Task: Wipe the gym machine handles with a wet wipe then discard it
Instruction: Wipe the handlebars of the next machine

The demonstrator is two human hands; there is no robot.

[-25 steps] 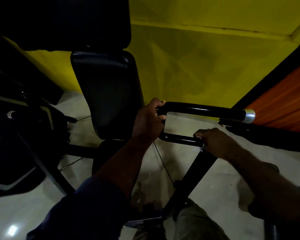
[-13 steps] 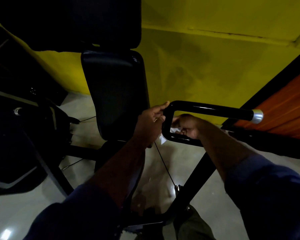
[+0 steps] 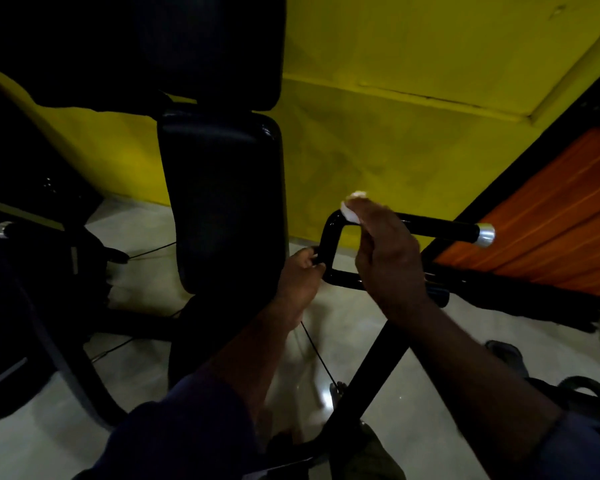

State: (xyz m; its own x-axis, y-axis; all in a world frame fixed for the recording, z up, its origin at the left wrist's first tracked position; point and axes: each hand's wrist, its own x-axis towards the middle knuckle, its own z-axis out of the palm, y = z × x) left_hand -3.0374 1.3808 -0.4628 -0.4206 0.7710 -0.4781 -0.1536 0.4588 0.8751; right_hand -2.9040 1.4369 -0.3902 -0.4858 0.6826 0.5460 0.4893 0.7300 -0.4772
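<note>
L hand (image 3: 300, 275) grips the short upright bend of the black tubular metal handle (image 3: 440, 229), fingers curled round it. R hand (image 3: 387, 261), just right of it & a bit higher, holds the crumpled white wet wipe (image 3: 350, 207) against the top bar by the corner. Silver end cap (image 3: 484, 234) sticks out right of R hand. Black padded backrest (image 3: 222, 202) stands left of L hand.

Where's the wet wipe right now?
Head view, right of centre: the wet wipe is held in the right hand against the upper bar of the handle, just beside its left bend.
</note>
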